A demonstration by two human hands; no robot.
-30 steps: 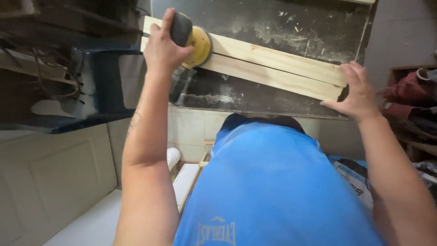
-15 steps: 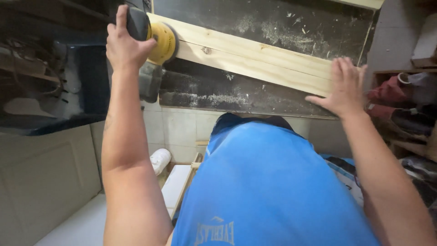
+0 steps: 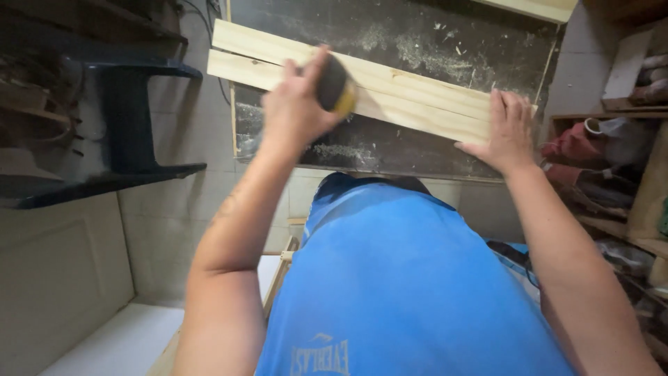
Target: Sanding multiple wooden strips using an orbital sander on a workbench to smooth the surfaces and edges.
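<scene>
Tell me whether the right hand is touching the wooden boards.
Touching. The head view shows the right hand lying flat, palm down, on the end of the wooden boards, fingers spread across the surface with no gap.

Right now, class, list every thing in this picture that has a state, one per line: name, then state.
left hand: gripping the sander, pressed on the planks
sander: held, pad on the wood
right hand: flat, fingers spread, on the planks' end
planks: two, side by side, flat
workbench: dusty
</scene>
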